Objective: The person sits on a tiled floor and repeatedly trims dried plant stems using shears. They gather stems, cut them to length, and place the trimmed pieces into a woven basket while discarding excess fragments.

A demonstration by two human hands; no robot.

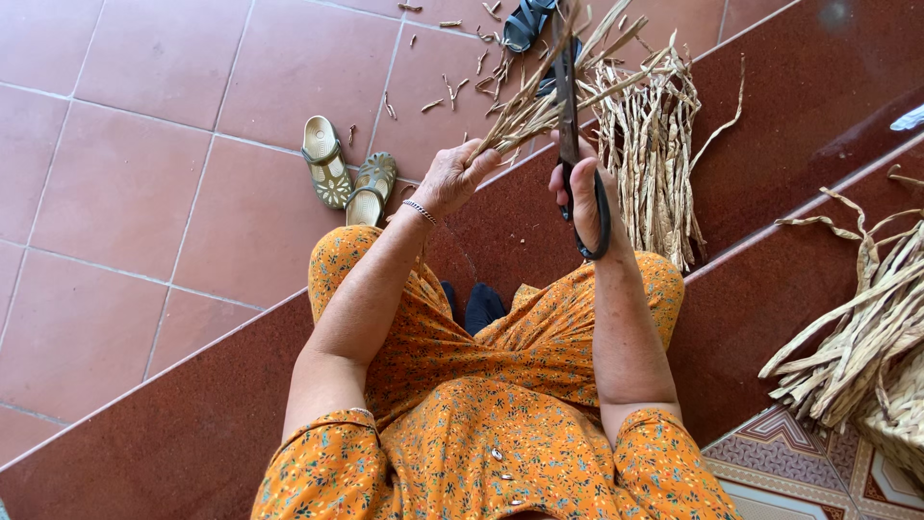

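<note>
Here, near the top centre of the frame, the left hand grips a bundle of dried straw strips, its long axis slanting up to the right. The right hand is closed through the handles of black scissors (blades pointing up). Cutting cleanly probably calls for holding the bundle taut and square across the blades.

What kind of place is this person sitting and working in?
Probably the front steps or porch of a home. The person sits on dark red stone steps above a terracotta tiled floor, a pair of sandals lies kicked off there, and bundles of dried plant strips lie about.
</note>
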